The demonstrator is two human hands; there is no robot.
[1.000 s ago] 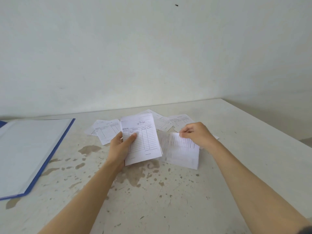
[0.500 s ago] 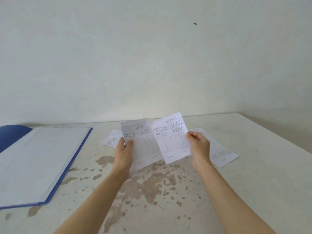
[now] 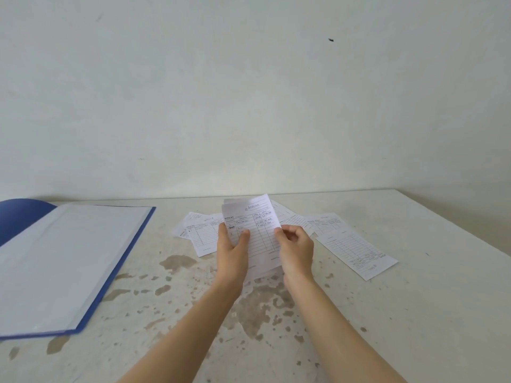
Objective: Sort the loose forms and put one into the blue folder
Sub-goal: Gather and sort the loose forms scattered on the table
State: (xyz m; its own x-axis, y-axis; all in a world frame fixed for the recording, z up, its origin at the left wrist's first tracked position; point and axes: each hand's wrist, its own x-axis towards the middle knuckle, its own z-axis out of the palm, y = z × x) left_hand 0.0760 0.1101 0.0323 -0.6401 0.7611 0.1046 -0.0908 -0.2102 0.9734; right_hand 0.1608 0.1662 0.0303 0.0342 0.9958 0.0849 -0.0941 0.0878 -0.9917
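Note:
Two white ruled forms (image 3: 255, 230) are stacked upright above the table's middle. My left hand (image 3: 231, 254) grips their left edge with the thumb on the front sheet. My right hand (image 3: 296, 250) pinches the right edge. More loose forms lie flat on the table: one to the left behind my hands (image 3: 203, 234), one long sheet to the right (image 3: 356, 252), others partly hidden behind the held stack. The blue folder (image 3: 69, 264) lies open at the left, its pale inner page facing up.
The white table (image 3: 414, 313) is stained with brown blotches near my forearms. Its right edge runs diagonally at the far right. A plain pale wall stands right behind the table.
My right hand lifted a second form off the table and brought it onto the one in my left hand; both hands now hold the stack together.

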